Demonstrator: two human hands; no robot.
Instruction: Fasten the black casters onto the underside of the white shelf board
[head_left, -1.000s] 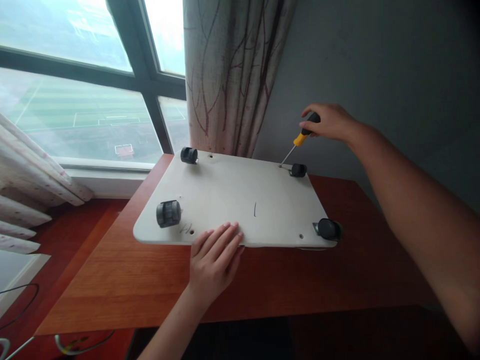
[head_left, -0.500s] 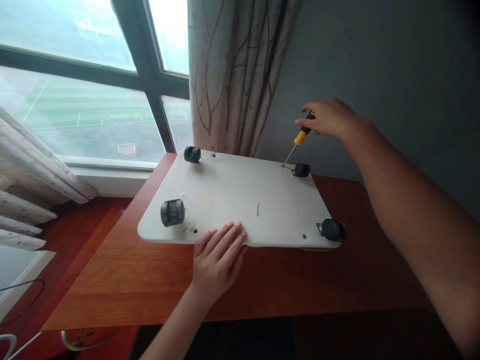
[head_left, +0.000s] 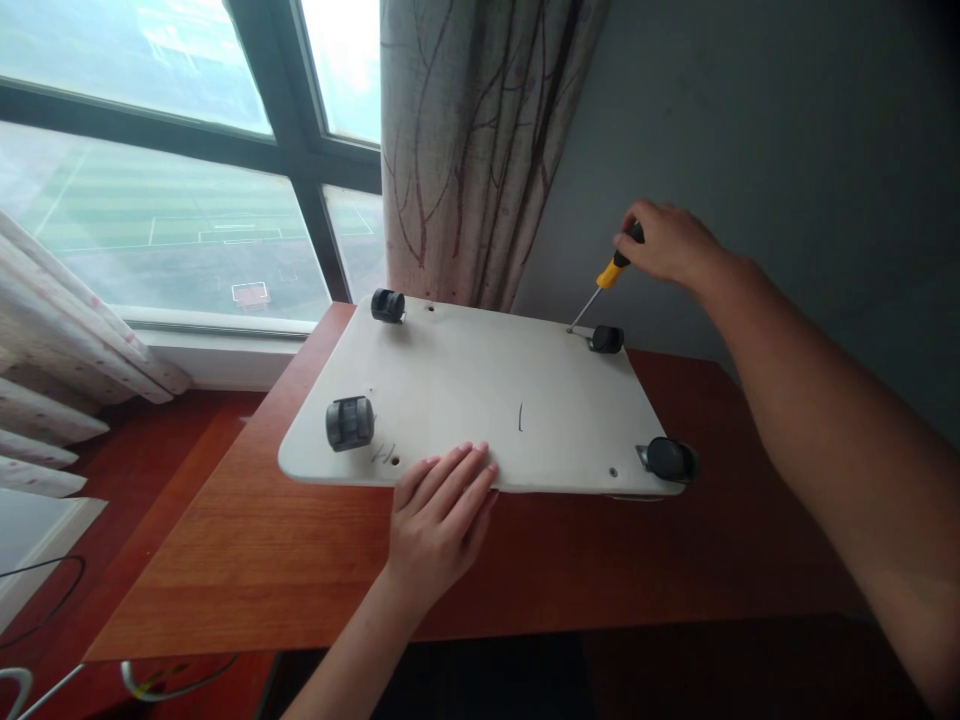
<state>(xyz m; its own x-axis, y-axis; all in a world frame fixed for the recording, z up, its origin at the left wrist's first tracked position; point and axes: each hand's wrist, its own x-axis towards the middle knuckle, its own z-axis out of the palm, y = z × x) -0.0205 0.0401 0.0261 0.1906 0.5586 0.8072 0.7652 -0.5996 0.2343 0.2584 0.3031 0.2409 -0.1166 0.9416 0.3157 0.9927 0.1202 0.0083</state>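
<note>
A white board [head_left: 465,390] lies flat on the wooden table [head_left: 300,560], with black caster wheels at its corners. My left hand [head_left: 439,515] rests flat on the board's near edge, fingers stretched out. My right hand [head_left: 667,245] grips the handle of a yellow and black screwdriver [head_left: 607,278]. Its tip sits on a screw next to the far right caster [head_left: 606,339]. Other casters stand at the near left [head_left: 349,422], far left [head_left: 388,304] and near right [head_left: 667,459].
A patterned curtain [head_left: 472,150] hangs behind the board, beside a large window [head_left: 165,170]. A grey wall [head_left: 787,130] is at the right. Folded pale fabric [head_left: 67,390] lies at the left by the sill. Cables [head_left: 45,680] trail on the floor at lower left.
My right hand has shifted slightly on the screwdriver handle, as in turning it. The view has drifted a little. My left hand stays on the board's edge.
</note>
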